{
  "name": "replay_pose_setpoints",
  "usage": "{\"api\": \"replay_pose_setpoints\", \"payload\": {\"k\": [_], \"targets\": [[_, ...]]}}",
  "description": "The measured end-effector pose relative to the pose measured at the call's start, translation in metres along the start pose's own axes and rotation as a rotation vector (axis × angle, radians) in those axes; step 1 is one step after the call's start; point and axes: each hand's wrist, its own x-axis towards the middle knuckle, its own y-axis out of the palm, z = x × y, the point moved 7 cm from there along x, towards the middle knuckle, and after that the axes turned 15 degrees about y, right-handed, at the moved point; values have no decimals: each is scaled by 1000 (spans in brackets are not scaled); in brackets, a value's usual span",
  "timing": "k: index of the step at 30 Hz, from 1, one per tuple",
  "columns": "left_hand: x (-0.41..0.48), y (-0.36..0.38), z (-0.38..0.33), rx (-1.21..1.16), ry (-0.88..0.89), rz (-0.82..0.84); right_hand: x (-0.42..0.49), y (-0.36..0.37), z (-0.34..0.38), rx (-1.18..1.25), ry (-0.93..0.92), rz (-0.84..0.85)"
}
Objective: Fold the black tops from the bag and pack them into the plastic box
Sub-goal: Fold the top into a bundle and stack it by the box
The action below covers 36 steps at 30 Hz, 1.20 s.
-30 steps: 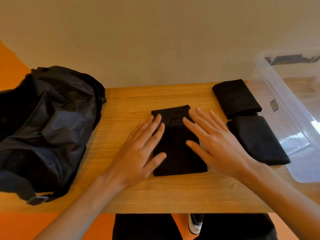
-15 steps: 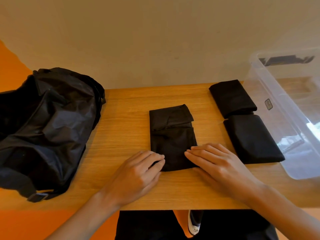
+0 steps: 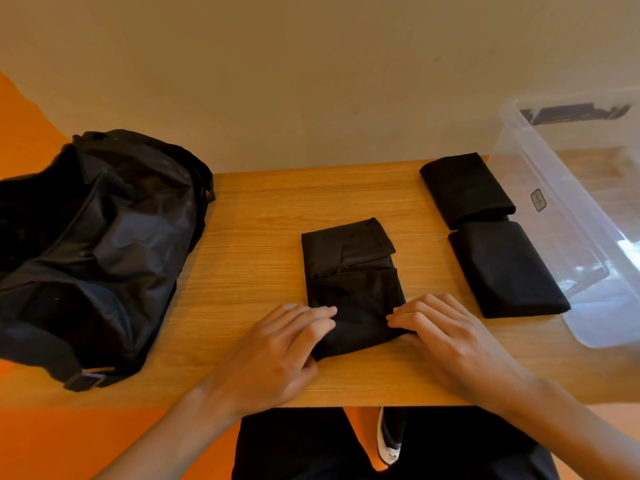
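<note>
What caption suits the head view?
Left hand and right hand pinch the near end of the black top; far folded top and near folded top lie beside the plastic box.

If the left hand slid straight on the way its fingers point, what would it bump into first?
The left hand holds the middle top. Its fingers aim forward-right, so past that it would probably reach the near folded top, passing just beyond the right hand.

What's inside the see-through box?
No black tops show inside the plastic box; the far folded top and near folded top lie beside it on the table. Its right part is cut off.
</note>
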Motion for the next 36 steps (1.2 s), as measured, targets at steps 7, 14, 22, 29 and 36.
{"api": "replay_pose_setpoints", "payload": {"k": [7, 14, 22, 29, 36], "targets": [[5, -6, -9, 57, 83, -62, -11, -3, 4, -31, -7, 62], [12, -14, 4, -152, -29, -113, 8, -20, -3, 109, -11, 116], [28, -14, 49, -484, -417, -276, 71, -18, -26, 462, 285, 202], [28, -19, 76, -453, -665, -600, 95, -6, -44, 611, 586, 40], [23, -8, 100, -438, -807, -588, 109, 3, -56, 560, 684, 0]]}}
